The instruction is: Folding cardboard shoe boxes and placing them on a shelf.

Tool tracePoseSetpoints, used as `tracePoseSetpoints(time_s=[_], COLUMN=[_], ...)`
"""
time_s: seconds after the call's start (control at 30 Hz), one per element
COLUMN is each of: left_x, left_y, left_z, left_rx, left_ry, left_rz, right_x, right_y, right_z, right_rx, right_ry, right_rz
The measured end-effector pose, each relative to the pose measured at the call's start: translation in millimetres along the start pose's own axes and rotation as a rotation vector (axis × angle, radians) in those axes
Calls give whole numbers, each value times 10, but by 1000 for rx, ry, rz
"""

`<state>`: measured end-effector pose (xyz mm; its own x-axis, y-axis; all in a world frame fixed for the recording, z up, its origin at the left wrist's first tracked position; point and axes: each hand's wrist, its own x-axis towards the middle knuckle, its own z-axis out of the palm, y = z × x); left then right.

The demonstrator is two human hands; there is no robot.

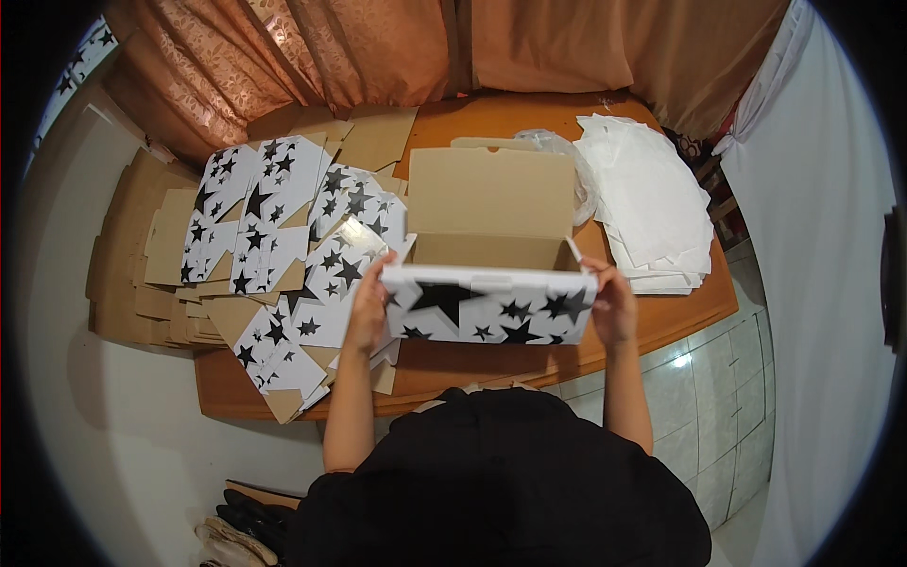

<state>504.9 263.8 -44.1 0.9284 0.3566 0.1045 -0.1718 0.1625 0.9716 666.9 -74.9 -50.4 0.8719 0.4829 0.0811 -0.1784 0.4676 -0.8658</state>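
Note:
A cardboard box (487, 307), white with black stars outside and plain brown inside, is held in front of me over the near part of the table. Its brown lid (491, 194) stands up at the far side, so the inside shows from above. My left hand (368, 307) grips the box's left end, and my right hand (614, 300) grips its right end. The fingers of both hands are partly hidden behind the box. To the left of my left hand lie flat star-printed cardboard pieces (340, 274), overlapping one another.
Brown cardboard sheets (170, 236) are heaped at the table's left end. White paper sheets (652, 203) form a stack at the right, beside a clear plastic bag (572, 161). Orange curtains (548, 47) hang behind the wooden table (453, 118). Shoes (248, 524) lie at lower left.

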Motion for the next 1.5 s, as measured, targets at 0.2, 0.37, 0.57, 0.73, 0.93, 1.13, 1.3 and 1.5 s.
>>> tracePoseSetpoints(time_s=[0.2,0.37,0.57,0.73,0.93,1.13,1.3,1.5], left_x=[-423,-543,-460,-448,-509,-439,-241,201], left_y=[-660,-807,-582,-502,-295,-351,-285,1], left_z=[68,183,241,315,179,-46,14,571], left_rx=[370,306,821,943,1393,1485,1649,1144], left_ry=[153,280,71,80,-151,-480,-969,-777], left_rz=[4,9,3,0,261,313,92,-114], right_x=[-254,-404,-368,-331,-476,-558,-414,148], right_y=[453,731,792,655,366,442,158,39], right_z=[234,112,5,198,241,51,296,541], right_rx=[-47,-711,-943,-1163,-1363,-1659,-1881,-1387], right_ry=[258,131,67,55,-79,-312,-541,-716], right_rz=[49,-15,225,-2,-212,-262,-48,220])
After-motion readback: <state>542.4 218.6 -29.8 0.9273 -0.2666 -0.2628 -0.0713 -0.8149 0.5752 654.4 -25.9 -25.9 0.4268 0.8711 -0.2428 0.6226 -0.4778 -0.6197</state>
